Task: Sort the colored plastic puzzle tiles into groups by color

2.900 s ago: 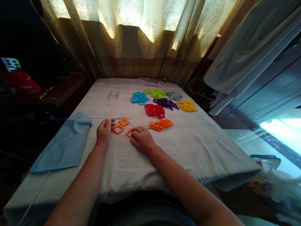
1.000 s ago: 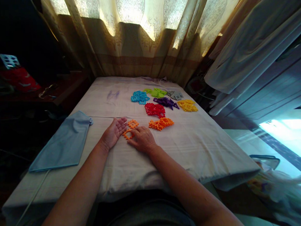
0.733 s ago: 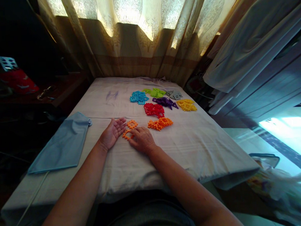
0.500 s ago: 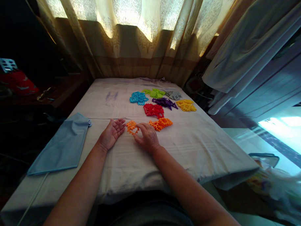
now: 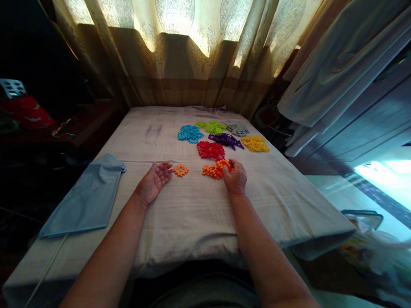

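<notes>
My left hand (image 5: 155,179) lies on its side on the cloth, palm turned inward and fingers stretched, holding nothing. Just off its fingertips a flat orange interlocking toy piece (image 5: 181,170), square with a hole and notched edges, lies on the cloth. My right hand (image 5: 236,177) is at the right end of a heap of orange pieces (image 5: 211,171), thumb and fingers closed on an orange interlocking piece (image 5: 225,163) there. The fingers partly hide that piece. Just behind the heap is a pile of red pieces (image 5: 210,150).
Farther back sit blue (image 5: 190,134), green (image 5: 213,126), purple (image 5: 226,140), grey (image 5: 238,130) and yellow (image 5: 255,144) piles. A folded light-blue cloth bag (image 5: 84,196) with a cord lies at left on the white tablecloth (image 5: 191,231). Curtains (image 5: 178,60) hang behind.
My right hand has moved right, from beside my left fingertips to the orange heap. Near the left hand, one orange piece now lies alone. My left hand has stayed put.
</notes>
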`<state>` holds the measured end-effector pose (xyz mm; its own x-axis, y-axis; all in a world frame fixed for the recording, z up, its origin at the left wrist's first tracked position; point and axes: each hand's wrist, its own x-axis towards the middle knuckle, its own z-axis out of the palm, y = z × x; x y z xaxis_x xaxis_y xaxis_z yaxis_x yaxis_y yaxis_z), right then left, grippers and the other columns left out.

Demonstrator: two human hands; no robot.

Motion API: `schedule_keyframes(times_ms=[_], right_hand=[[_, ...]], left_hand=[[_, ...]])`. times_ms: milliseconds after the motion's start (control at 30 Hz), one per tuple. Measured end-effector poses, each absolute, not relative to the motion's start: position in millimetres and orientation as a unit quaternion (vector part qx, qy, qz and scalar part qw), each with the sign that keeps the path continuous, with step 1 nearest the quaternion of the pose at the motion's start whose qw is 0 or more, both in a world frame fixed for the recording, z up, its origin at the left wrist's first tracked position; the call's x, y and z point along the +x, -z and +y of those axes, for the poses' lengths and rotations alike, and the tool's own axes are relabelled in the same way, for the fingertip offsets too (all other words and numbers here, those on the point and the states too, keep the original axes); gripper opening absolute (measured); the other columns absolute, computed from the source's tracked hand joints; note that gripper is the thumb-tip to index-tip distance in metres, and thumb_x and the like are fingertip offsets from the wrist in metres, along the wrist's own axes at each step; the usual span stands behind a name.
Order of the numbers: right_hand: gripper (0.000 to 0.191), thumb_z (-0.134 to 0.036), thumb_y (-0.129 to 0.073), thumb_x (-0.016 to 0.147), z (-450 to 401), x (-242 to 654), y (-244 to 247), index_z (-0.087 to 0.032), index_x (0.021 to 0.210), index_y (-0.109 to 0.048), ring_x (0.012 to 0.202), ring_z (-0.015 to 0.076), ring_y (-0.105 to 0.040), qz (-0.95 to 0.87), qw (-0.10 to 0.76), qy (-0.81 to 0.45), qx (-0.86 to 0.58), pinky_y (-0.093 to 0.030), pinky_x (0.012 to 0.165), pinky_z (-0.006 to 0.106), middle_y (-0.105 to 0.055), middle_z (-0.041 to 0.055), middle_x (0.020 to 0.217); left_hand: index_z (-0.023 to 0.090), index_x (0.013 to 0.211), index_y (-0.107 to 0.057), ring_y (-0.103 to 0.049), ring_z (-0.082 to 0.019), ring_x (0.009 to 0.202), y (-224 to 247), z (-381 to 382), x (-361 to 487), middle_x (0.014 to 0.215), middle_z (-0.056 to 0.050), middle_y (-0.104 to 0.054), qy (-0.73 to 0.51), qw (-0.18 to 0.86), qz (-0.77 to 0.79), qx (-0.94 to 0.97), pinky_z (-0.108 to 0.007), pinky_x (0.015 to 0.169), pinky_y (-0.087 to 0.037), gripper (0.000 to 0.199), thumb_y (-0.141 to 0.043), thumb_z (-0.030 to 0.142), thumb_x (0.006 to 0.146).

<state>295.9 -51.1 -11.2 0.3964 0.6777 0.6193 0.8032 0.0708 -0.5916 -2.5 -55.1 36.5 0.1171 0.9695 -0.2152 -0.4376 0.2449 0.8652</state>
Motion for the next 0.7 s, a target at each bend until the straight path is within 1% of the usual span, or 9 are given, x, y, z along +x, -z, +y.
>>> schedule_keyframes(times_ms=[233,367,467,533,600,700], right_hand=[[0.030,-0.026,-0.048,0.082,-55,291,4,-0.014,0.102,-0.066,0.093,0.0262,-0.061,-0.549,0.488,0.070,-0.675,-0.048,0.089,0.043,-0.069,0.0146,0.098],[0.026,-0.021,-0.048,0.083,-61,280,-3,-0.017,0.098,-0.069,0.094,0.0246,-0.061,-0.593,0.478,0.094,-0.641,-0.047,0.092,0.041,-0.070,0.0120,0.099],[0.024,-0.019,-0.049,0.085,-67,264,-7,-0.019,0.095,-0.070,0.097,0.0235,-0.062,-0.647,0.470,0.086,-0.594,-0.047,0.093,0.039,-0.070,0.0105,0.099],[0.024,-0.018,-0.049,0.086,-71,249,-11,-0.019,0.094,-0.071,0.098,0.0227,-0.062,-0.692,0.444,0.060,-0.566,-0.047,0.093,0.037,-0.071,0.0097,0.100],[0.024,-0.017,-0.050,0.087,-74,234,-15,-0.020,0.096,-0.072,0.099,0.0219,-0.062,-0.738,0.393,0.023,-0.549,-0.047,0.095,0.036,-0.071,0.0092,0.103],[0.027,-0.019,-0.052,0.088,-76,211,-22,-0.020,0.107,-0.071,0.108,0.0230,-0.060,-0.786,0.297,-0.028,-0.542,-0.044,0.100,0.038,-0.069,0.0102,0.115]], left_hand=[[0.016,0.103,-0.070,-0.069,-0.018,0.104,-37,-56,-2,0.120,-0.013,-0.070,-0.521,0.678,0.407,0.321,-0.033,0.093,-0.054,0.042,-0.041,0.046,0.098],[0.015,0.102,-0.070,-0.069,-0.019,0.104,-38,-56,-2,0.119,-0.013,-0.070,-0.524,0.677,0.410,0.315,-0.033,0.092,-0.054,0.041,-0.040,0.044,0.098],[0.015,0.100,-0.070,-0.069,-0.018,0.103,-38,-55,-1,0.119,-0.013,-0.070,-0.528,0.677,0.412,0.307,-0.031,0.091,-0.054,0.040,-0.041,0.043,0.098],[0.014,0.100,-0.069,-0.068,-0.017,0.103,-39,-55,-1,0.120,-0.013,-0.070,-0.528,0.679,0.412,0.301,-0.029,0.090,-0.054,0.039,-0.042,0.042,0.098],[0.014,0.099,-0.069,-0.068,-0.016,0.102,-39,-55,-1,0.120,-0.013,-0.069,-0.528,0.682,0.411,0.297,-0.028,0.090,-0.054,0.039,-0.041,0.041,0.099],[0.014,0.099,-0.069,-0.068,-0.017,0.102,-40,-56,-1,0.119,-0.013,-0.069,-0.528,0.685,0.408,0.293,-0.029,0.091,-0.053,0.040,-0.038,0.039,0.100]])
